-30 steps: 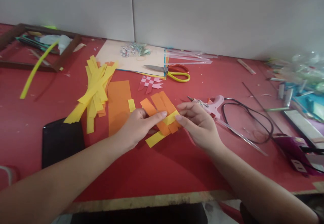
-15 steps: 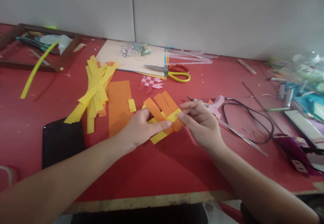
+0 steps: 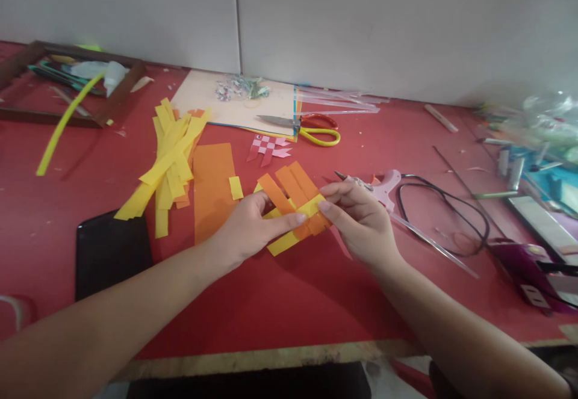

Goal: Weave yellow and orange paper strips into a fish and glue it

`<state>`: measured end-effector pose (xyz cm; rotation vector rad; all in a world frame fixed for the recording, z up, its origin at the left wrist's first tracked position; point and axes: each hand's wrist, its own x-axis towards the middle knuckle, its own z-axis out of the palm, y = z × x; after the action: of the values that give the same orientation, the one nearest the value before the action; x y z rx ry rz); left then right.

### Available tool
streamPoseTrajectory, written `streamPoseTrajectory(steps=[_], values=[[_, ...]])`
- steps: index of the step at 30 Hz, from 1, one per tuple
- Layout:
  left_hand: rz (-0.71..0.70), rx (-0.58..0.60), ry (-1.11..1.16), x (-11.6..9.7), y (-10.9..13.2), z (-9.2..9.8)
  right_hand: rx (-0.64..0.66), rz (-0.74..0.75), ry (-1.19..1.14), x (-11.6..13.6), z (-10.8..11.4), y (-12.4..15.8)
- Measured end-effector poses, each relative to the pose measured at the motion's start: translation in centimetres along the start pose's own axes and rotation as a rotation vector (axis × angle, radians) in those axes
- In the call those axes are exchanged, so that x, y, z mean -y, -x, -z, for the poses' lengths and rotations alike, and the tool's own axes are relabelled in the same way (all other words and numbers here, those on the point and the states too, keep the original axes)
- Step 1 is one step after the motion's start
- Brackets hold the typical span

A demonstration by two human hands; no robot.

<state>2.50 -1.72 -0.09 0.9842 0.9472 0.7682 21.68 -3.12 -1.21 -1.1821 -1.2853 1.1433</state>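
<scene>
Craft work area, can't tell if workshop or home. Evidence: red tabletop against pale wall, heaped yellow and orange paper strips, orange-and-yellow paper weave, pink checked paper fish, scissors, pink glue gun with clear stick at its back, more clear sticks by the wall, purple box with a socket, clear plastic heaped far right

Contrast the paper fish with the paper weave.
The fish is pink and white; the weave is orange and yellow. The fish lies on the table; the left hand and right hand hold the weave. The fish has an eye; the weave shows none. Both look interlaced.
</scene>
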Motion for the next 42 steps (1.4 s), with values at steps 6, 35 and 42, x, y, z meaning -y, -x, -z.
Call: streamPoseTrajectory(steps=[6, 35, 42], values=[[-0.001, 0.054, -0.009, 0.02, 0.04, 0.12, 0.004, 0.022, 0.046, 0.27, -0.07, 0.16], [-0.065, -0.045, 0.048, 0.43, 0.22, -0.27, -0.033, -0.057, 0.021, 0.26, -0.85, 0.28], [-0.04, -0.081, 0.031, 0.44, 0.13, -0.14, -0.129, 0.306, 0.232, -0.08, -0.88, 0.33]])
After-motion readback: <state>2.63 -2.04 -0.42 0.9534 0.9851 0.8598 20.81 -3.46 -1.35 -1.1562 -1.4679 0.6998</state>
